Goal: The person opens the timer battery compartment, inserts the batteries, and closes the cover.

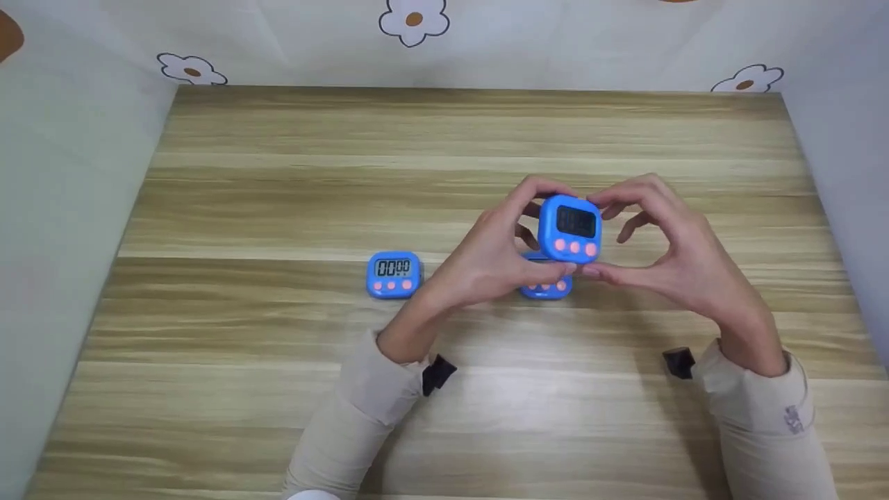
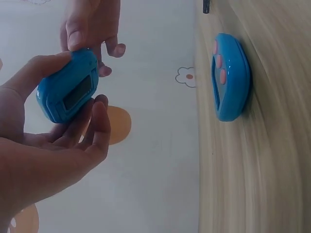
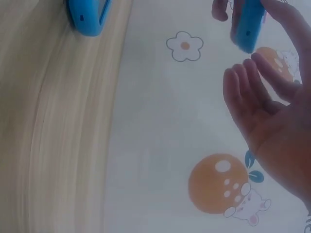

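My left hand (image 1: 486, 260) grips a blue digital timer (image 1: 569, 229) by its left side, thumb below and fingers above. The timer is held above the table, its dark screen and pink buttons facing up toward me. My right hand (image 1: 670, 243) is at its right side, with thumb and index finger at opposite edges; the other fingers are bent and apart from it. A second blue timer (image 1: 549, 293) lies on the table beneath, partly hidden by the left thumb and the held one. Left of the hands a third timer (image 1: 394, 276) reads 00:00.
The hands work over a wood-grain tabletop (image 1: 278, 333). Pale walls border it, and the back one carries a printed flower (image 1: 414, 19). Black pieces, one at the left cuff (image 1: 437, 375) and one at the right cuff (image 1: 678, 362), stick out inward.
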Tool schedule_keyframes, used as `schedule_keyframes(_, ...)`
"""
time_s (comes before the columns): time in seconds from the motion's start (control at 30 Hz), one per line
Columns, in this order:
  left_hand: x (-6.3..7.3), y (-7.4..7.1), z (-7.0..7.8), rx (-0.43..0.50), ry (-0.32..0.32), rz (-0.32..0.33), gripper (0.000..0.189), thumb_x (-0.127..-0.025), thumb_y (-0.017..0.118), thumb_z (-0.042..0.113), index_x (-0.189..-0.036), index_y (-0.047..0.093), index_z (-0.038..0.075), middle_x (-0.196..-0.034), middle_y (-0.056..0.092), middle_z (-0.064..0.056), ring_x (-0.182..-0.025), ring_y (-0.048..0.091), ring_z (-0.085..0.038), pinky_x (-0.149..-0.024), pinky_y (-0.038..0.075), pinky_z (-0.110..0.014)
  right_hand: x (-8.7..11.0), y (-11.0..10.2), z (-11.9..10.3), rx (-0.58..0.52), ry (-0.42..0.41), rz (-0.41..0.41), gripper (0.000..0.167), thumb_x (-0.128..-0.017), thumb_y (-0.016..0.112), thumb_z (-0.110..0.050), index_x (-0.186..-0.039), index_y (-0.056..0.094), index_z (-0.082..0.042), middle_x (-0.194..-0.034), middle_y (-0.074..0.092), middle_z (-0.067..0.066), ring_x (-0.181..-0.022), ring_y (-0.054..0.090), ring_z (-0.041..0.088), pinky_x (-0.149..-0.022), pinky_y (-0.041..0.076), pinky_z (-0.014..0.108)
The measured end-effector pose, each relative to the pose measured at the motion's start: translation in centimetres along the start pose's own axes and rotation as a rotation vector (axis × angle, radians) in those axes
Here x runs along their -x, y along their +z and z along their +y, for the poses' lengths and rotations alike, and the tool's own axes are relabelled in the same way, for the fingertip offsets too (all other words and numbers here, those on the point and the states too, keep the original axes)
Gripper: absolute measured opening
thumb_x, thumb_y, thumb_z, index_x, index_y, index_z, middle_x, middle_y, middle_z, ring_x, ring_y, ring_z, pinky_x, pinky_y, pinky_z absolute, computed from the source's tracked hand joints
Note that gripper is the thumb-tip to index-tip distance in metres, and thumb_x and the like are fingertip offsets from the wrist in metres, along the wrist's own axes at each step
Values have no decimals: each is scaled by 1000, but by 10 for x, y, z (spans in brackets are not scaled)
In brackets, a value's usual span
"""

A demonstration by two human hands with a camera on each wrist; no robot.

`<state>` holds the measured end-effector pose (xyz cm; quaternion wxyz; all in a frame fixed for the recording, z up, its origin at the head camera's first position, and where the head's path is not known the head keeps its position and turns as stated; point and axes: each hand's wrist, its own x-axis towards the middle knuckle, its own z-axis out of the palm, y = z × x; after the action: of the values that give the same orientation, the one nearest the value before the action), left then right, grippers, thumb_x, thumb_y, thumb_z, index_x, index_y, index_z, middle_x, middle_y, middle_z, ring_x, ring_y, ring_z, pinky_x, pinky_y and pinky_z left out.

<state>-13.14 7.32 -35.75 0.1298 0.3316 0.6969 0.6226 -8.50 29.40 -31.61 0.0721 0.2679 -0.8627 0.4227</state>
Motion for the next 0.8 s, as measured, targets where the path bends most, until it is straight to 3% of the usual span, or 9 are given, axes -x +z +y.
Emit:
schedule_keyframes(0.13, 0, -1, 0, 31, 8, 4, 70, -76, 85, 12, -134, 45, 12, -123, 54, 3, -99, 55, -18, -80, 53, -41, 0, 0, 1, 12, -27, 23, 68, -62, 88, 7, -123, 58, 5, -120, 61, 12, -103, 56, 24, -74, 49, 24)
schedule_keyframes(0.53, 3, -7, 4, -141, -39, -22, 69, -75, 86, 16, -132, 47, 13, -123, 55, 3, -107, 51, -11, -82, 49, -31, 0, 5, 2, 40, -20, 26, 67, -62, 90, 3, -122, 59, 4, -117, 62, 11, -99, 56, 22, -73, 49, 22)
schedule_keyframes(0.67, 8, -15, 4, -298, -41, -21, 68, -74, 87, 20, -131, 50, 12, -124, 51, 4, -111, 46, -10, -87, 44, -25, -1, 15, 12, 63, -4, 0, 66, -64, 92, -6, -123, 61, -4, -118, 62, 3, -96, 56, 19, -73, 48, 22)
schedule_keyframes(0.8, 18, -26, -2, -571, -84, -36, 67, -72, 88, 27, -128, 53, 12, -121, 48, 2, -113, 43, -12, -98, 36, -26, -8, 37, 27, 162, 10, -62, 62, -69, 91, -28, -121, 62, -13, -113, 60, -5, -95, 56, 13, -73, 47, 25)
